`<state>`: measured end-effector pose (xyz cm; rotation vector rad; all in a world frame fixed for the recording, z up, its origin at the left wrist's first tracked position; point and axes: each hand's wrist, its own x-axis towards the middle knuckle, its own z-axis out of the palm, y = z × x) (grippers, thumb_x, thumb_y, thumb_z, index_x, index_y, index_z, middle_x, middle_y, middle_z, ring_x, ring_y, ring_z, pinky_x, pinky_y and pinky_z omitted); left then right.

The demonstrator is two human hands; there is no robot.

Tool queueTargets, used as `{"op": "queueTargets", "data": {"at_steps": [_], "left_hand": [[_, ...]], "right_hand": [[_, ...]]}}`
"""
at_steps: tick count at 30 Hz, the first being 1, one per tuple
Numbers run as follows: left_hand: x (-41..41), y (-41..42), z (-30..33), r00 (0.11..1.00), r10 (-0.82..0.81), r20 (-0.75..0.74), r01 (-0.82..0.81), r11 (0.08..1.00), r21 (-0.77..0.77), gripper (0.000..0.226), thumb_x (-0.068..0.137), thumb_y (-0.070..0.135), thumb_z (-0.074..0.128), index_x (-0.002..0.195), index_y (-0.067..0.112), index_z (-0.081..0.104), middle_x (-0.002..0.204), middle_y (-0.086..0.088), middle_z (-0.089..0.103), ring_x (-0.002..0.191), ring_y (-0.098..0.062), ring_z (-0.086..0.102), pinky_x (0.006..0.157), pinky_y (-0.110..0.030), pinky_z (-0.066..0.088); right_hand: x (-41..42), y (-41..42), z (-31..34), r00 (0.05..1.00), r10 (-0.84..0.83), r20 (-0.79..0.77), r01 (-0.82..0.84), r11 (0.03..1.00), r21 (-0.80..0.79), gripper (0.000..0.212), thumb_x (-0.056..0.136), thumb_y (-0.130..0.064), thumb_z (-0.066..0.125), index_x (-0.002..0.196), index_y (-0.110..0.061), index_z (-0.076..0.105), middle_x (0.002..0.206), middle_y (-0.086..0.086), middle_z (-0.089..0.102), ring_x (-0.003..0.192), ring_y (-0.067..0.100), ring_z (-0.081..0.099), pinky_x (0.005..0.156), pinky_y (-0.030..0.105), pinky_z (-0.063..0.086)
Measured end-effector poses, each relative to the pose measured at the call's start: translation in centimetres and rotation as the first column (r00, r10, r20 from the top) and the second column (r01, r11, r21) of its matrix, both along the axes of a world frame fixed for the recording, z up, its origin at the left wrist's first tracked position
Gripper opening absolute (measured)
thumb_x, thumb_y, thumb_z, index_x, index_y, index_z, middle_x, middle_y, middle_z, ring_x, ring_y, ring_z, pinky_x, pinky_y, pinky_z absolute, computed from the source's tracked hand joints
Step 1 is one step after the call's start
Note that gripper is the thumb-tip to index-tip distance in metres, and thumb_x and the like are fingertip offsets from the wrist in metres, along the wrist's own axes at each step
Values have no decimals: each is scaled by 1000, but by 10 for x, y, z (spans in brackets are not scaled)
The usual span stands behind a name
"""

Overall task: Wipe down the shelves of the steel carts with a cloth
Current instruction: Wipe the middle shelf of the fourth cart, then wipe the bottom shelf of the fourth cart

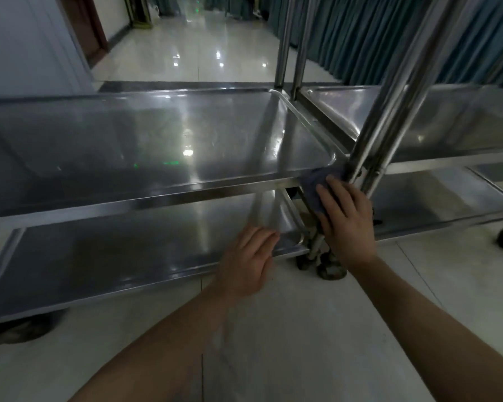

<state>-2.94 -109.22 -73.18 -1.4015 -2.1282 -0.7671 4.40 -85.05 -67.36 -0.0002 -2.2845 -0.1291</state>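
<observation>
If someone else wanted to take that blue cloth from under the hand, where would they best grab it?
Probably the bunched end of the blue cloth sticking out left of the right hand's fingertips, pinched from the left, along the shelf's front edge. The rest lies under the palm, and the upright posts block the right side.

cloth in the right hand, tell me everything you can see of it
The small blue-grey cloth is bunched and soft-looking, mostly hidden under the right hand, whose fingers press it against the near right corner of the steel cart's middle shelf, beside the upright steel posts. Only its left edge shows.
</observation>
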Motion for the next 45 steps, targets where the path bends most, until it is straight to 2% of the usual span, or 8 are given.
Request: {"op": "queueTargets", "data": {"at_steps": [6,10,13,17,25,32,37,45], "left_hand": [[10,5,-34,995,65,75,-58,994,-95,37,98,14,46,125,-1,66,125,-13,63,113,-33,57,99,-45,47],[11,11,-70,976,158,147,-125,969,-214,43,93,17,47,128,0,65,125,-13,63,115,-32,58,99,-44,50],[7,20,-94,945,267,189,-198,927,-319,48,93,22,41,130,2,64,129,-10,59,122,-30,54,101,-44,50],[-1,35,-122,911,351,218,-262,898,-354,52,93,23,36,132,2,62,131,-9,57,125,-29,52,105,-44,48],[-1,35,-162,896,389,217,-302,889,-344,53,97,22,36,141,1,56,140,-12,56,132,-33,51,105,-44,50],[-2,42,-175,888,442,127,-381,862,-334,54,96,25,40,144,4,54,132,-6,57,111,-31,55,102,-46,50],[-4,42,-178,889,450,85,-409,864,-295,52,96,25,44,142,7,58,135,-4,59,110,-29,55,99,-42,50],[-4,38,-167,890,434,139,-379,875,-301,54,94,24,40,143,8,56,131,-4,59,116,-28,53,103,-40,48]], "right_hand": [[21,-16,-89,992,17,125,-1,992,-124,49,90,-21,67,138,-13,60,145,12,55,125,38,52,96,49,44],[-11,-19,-114,933,-6,360,82,977,-197,57,87,-17,74,141,-15,56,143,13,55,120,41,53,95,53,45],[-46,-22,-124,861,-65,504,213,947,-242,52,96,-27,62,146,-21,49,149,11,48,126,42,49,102,52,40],[-78,-26,-166,686,-76,724,367,895,-254,51,107,-41,30,157,-29,26,165,8,19,148,31,22,116,46,24],[-129,-5,-189,688,-64,723,335,912,-238,53,108,-35,26,158,-20,22,166,10,16,151,31,16,119,50,17],[-222,27,-191,671,-51,739,238,960,-149,73,97,-42,2,149,-9,42,155,19,37,135,41,39,107,55,36],[-260,7,-183,687,43,726,168,962,-217,53,107,-35,29,157,-16,27,163,12,22,147,35,23,115,53,28],[-199,-4,-182,667,53,743,145,969,-200,52,107,-34,26,157,-17,25,165,10,17,149,31,22,113,49,32]]}}
